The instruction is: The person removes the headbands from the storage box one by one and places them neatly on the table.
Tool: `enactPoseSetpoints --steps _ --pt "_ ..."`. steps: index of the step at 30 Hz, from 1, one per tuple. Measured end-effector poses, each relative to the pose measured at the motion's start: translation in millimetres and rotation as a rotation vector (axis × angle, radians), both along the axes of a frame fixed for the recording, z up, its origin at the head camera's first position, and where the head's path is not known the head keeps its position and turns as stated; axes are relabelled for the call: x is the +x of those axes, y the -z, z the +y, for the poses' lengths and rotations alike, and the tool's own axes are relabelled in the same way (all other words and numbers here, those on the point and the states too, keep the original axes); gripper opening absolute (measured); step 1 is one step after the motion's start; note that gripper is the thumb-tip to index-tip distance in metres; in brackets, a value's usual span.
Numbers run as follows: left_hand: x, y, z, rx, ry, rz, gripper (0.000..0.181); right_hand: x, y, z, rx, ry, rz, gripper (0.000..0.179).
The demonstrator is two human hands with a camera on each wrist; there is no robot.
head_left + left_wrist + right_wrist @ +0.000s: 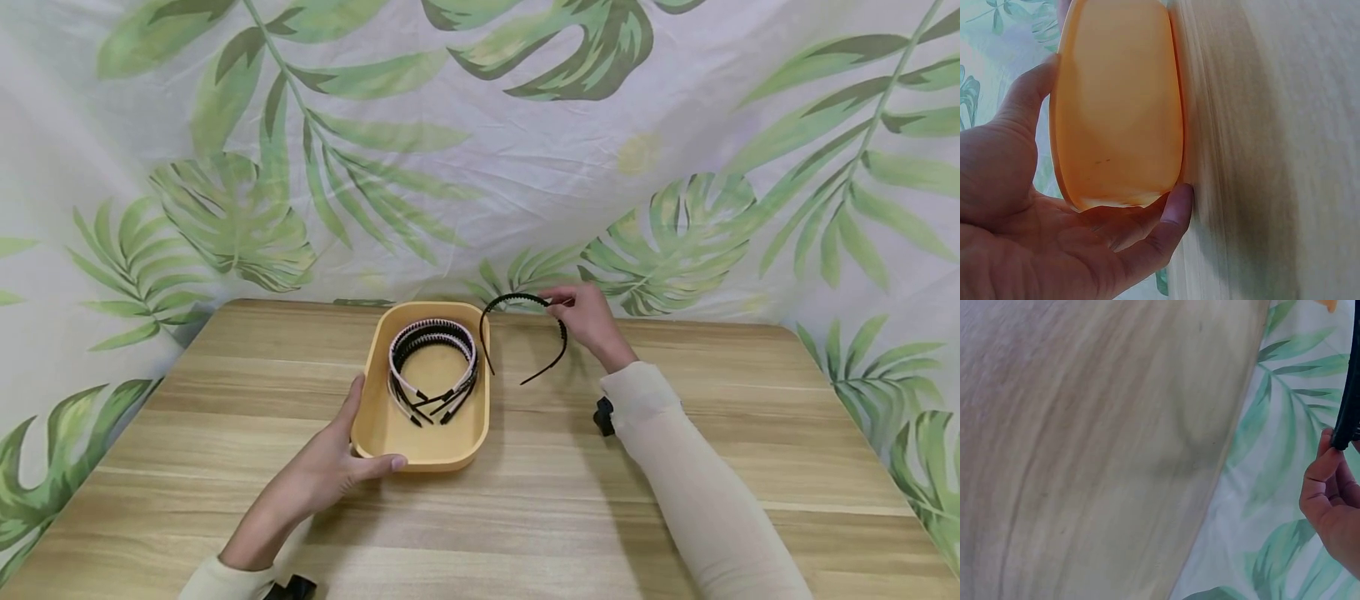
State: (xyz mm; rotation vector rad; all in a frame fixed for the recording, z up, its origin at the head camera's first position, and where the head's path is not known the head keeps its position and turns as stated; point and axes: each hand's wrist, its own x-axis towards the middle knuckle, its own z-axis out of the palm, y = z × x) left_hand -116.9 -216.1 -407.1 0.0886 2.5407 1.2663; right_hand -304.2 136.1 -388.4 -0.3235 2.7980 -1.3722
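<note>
A yellow-orange rectangular box [431, 446] stands on the table, tilted slightly in the left wrist view. My left hand [326, 467] holds it at the near left corner, thumb over the near rim and fingers along the left side. Inside lie several headbands [432, 339], black and pale ones, stacked with their ends crossing. To the right of the box, my right hand [588, 321] pinches a black toothed headband [517, 297] by its side, raised over the table's far edge. In the right wrist view, thumb and fingertips meet on this black band [1349, 394].
The wood-grain table [720, 467] extends on both sides of the box. Behind its far edge hangs a pale cloth [525, 183] printed with green leaves. A small black device [603, 416] shows beneath the right sleeve.
</note>
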Motion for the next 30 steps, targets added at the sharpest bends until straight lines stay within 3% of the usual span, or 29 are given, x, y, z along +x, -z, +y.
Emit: enactPoseSetpoints --steps 30 --pt "1.2 0.6 -0.1 0.013 -0.003 0.024 0.137 -9.2 26.7 12 0.058 0.007 -0.085 0.029"
